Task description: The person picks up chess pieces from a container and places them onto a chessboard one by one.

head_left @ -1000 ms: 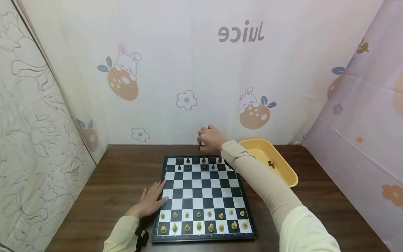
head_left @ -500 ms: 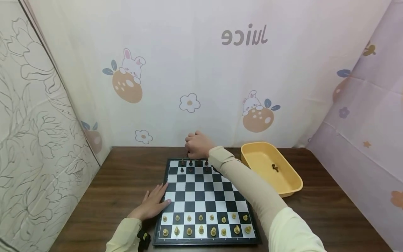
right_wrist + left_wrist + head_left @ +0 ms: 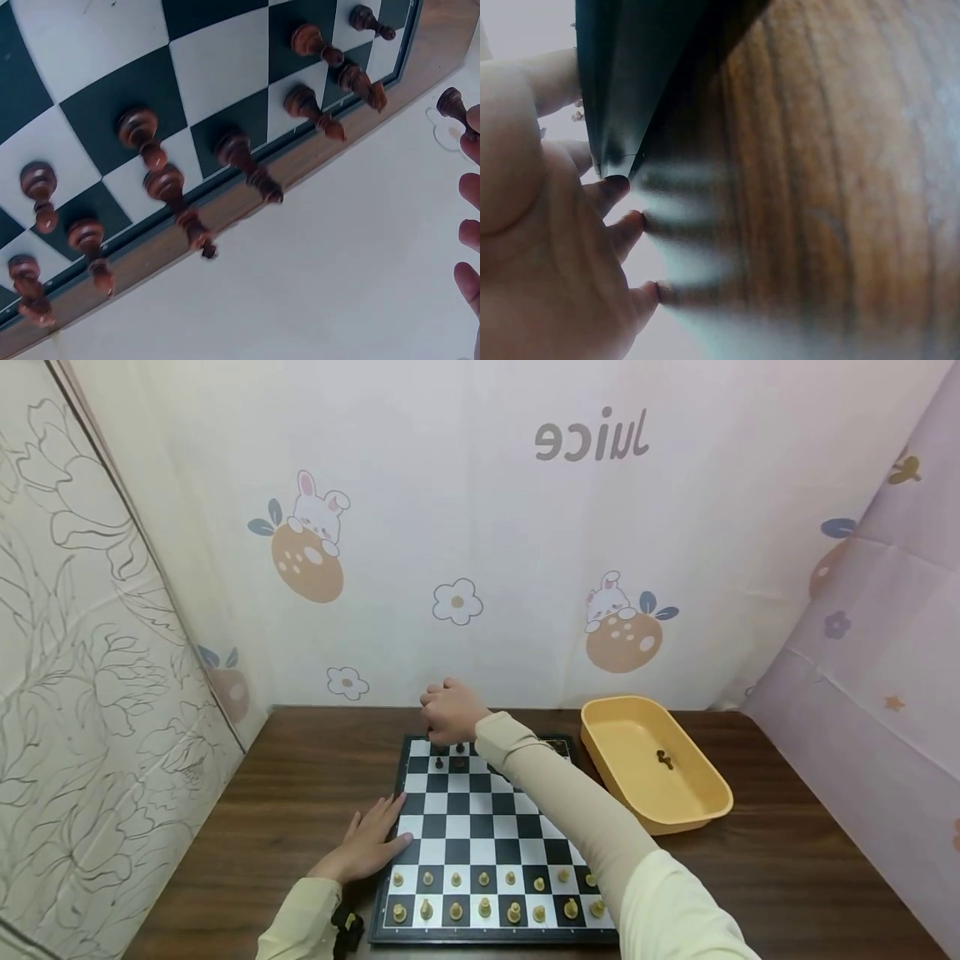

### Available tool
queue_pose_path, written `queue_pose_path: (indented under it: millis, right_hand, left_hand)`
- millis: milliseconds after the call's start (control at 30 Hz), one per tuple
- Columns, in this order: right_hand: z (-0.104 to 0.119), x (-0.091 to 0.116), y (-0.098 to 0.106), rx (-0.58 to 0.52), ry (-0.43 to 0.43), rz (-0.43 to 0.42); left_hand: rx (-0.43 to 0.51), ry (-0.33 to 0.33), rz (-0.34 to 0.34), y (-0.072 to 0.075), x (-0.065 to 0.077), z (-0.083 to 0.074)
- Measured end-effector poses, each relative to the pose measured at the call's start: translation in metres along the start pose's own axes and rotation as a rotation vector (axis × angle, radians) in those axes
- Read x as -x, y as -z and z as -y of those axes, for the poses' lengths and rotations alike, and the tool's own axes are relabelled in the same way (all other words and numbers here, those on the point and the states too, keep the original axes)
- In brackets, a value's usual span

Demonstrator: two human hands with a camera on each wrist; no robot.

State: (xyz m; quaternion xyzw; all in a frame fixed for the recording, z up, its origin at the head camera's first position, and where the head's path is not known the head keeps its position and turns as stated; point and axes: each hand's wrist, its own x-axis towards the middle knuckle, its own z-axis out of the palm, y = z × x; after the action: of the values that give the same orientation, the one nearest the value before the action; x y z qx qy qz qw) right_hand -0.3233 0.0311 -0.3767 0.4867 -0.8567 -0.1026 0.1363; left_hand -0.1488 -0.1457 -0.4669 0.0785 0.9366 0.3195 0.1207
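Observation:
My right hand [image 3: 452,714] is over the far left corner of the chessboard [image 3: 480,802]. In the right wrist view, its fingers [image 3: 471,191] show at the right edge, pinching a dark brown chess piece [image 3: 452,105] whose top is hidden by the fingertips. Other brown pieces, such as a pawn [image 3: 139,135] and a king [image 3: 180,199], stand in the board's far rows. My left hand [image 3: 363,843] rests at the board's left edge, thumb on the squares and fingers stretched out. From the left wrist, the fingertips [image 3: 626,229] appear beside the board's dark side.
Cream-coloured chess pieces [image 3: 484,906] stand in the two near rows. Right of the board, a yellow tray [image 3: 637,785] holds a few small brown pieces [image 3: 664,759]. A printed curtain [image 3: 517,568] hangs close behind the brown wooden table [image 3: 300,760].
My right hand has moved left along the board's far edge with the brown piece, uncovering the tray more. My left hand stays at the board's left edge. The head view has shifted slightly.

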Motion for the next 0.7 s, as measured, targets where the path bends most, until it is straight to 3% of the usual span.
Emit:
queue_pose_path:
  millis: [367,700]
  right_hand:
    - [0.010,-0.014,-0.018,0.023,0.017,0.104]
    - [0.011,-0.021,-0.035,0.084,0.042,0.121]
  left_hand:
    - [-0.004,0.011,0.009,-0.003,-0.002,0.001]
    - [0.005,0.014,0.002,-0.002,-0.004,0.002]
